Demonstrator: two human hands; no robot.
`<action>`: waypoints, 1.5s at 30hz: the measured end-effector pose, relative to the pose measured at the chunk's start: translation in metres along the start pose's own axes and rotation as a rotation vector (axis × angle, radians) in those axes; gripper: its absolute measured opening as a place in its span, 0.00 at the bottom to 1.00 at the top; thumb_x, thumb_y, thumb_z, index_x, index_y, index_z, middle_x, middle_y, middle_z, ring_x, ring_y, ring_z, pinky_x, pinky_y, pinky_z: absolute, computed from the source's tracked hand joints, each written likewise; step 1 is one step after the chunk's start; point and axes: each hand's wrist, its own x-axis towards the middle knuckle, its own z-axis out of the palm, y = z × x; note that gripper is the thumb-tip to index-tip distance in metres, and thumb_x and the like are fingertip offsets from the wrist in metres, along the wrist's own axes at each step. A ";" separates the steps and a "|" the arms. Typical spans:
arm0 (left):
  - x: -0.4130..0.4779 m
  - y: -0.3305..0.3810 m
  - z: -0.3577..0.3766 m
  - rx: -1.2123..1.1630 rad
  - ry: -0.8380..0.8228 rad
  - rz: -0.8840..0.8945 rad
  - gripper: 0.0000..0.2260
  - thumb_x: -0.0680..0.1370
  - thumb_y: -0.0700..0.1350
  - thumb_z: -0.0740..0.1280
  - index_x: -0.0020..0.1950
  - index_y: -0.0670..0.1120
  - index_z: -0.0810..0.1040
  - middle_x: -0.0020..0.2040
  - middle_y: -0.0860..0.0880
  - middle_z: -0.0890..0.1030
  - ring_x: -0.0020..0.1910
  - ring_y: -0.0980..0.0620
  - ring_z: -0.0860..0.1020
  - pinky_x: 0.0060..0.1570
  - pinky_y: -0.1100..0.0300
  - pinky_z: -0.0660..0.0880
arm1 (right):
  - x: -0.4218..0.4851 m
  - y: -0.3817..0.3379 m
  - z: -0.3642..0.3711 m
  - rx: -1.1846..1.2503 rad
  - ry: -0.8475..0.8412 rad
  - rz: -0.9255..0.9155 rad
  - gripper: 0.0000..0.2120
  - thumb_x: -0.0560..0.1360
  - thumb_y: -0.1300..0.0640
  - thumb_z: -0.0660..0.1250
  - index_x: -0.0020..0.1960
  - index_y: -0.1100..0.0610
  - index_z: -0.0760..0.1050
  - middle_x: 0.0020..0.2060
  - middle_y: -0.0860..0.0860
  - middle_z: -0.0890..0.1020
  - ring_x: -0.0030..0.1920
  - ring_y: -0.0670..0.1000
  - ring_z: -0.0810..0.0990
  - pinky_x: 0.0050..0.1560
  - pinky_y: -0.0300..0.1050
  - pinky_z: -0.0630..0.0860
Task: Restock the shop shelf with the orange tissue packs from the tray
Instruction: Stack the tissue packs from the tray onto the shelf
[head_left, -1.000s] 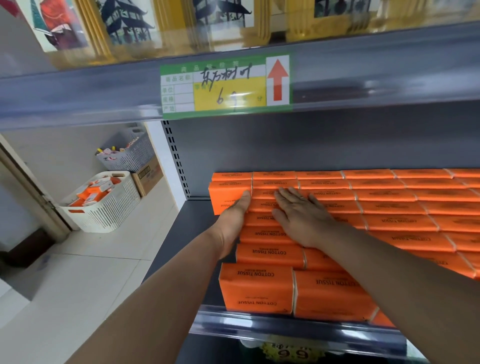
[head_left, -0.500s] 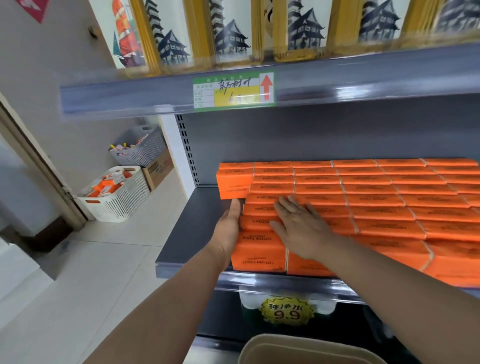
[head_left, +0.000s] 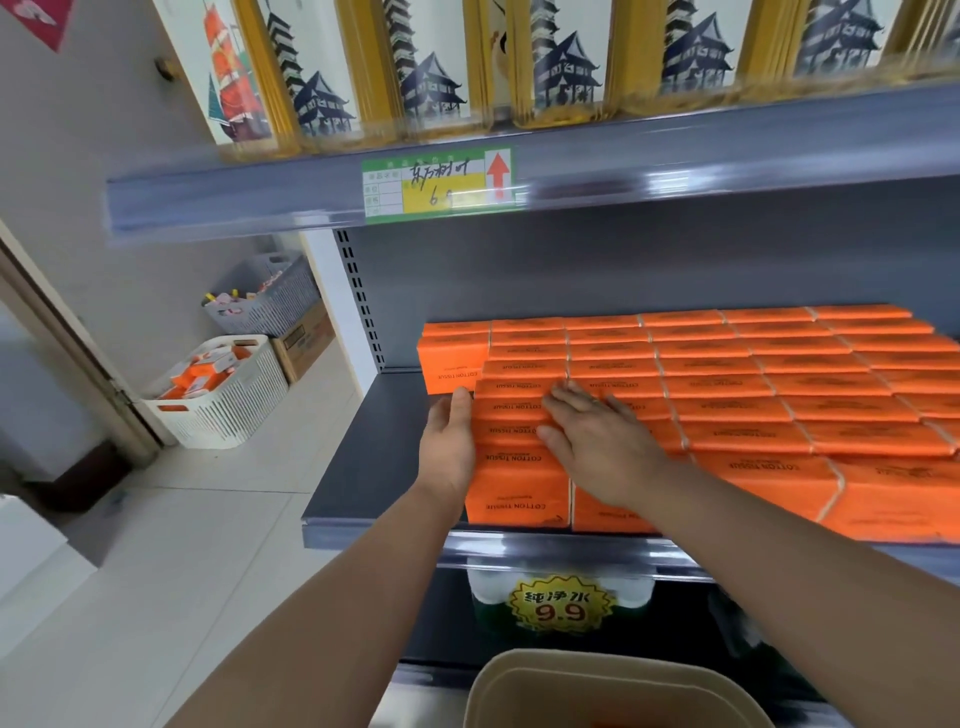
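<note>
Rows of orange tissue packs (head_left: 727, 395) fill the grey shop shelf (head_left: 363, 467) from its middle to the right. My left hand (head_left: 452, 447) lies flat against the left side of the leftmost column of packs, fingers straight. My right hand (head_left: 597, 441) rests palm down on top of the same column, fingers spread. One pack (head_left: 449, 364) stands at the back left, jutting out past the rows. The beige tray (head_left: 597, 691) shows at the bottom edge; a trace of orange is visible at its bottom.
The upper shelf (head_left: 675, 161) with a green price label (head_left: 439, 184) overhangs the packs. Bare shelf lies left of the packs. On the floor to the left stand a white basket (head_left: 228, 400), a grey basket (head_left: 270, 301) and a cardboard box (head_left: 304, 343). A yellow 9.9 tag (head_left: 563, 605) hangs below.
The view has pulled back and down, so the tray and lower shelf now show. Both hands have slid from the back packs toward the front of the leftmost column.
</note>
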 end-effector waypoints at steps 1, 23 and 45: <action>-0.007 0.001 -0.001 0.012 0.020 0.035 0.13 0.81 0.59 0.55 0.59 0.53 0.70 0.50 0.55 0.77 0.49 0.55 0.77 0.51 0.54 0.71 | -0.006 -0.002 -0.001 -0.002 0.012 -0.010 0.27 0.82 0.44 0.45 0.78 0.53 0.52 0.77 0.49 0.53 0.77 0.47 0.47 0.76 0.51 0.45; -0.171 -0.169 -0.005 1.013 -0.351 0.204 0.12 0.78 0.42 0.62 0.60 0.47 0.76 0.55 0.48 0.81 0.52 0.48 0.79 0.53 0.53 0.77 | -0.233 0.042 0.144 -0.049 -0.132 0.061 0.18 0.76 0.58 0.57 0.65 0.51 0.72 0.62 0.48 0.75 0.62 0.52 0.72 0.60 0.48 0.70; -0.145 -0.337 0.002 1.307 -0.625 -0.450 0.14 0.79 0.40 0.60 0.65 0.43 0.72 0.64 0.42 0.75 0.63 0.43 0.74 0.57 0.56 0.71 | -0.249 0.048 0.344 0.039 -0.837 0.191 0.20 0.78 0.62 0.55 0.69 0.53 0.68 0.65 0.54 0.71 0.66 0.56 0.68 0.63 0.51 0.65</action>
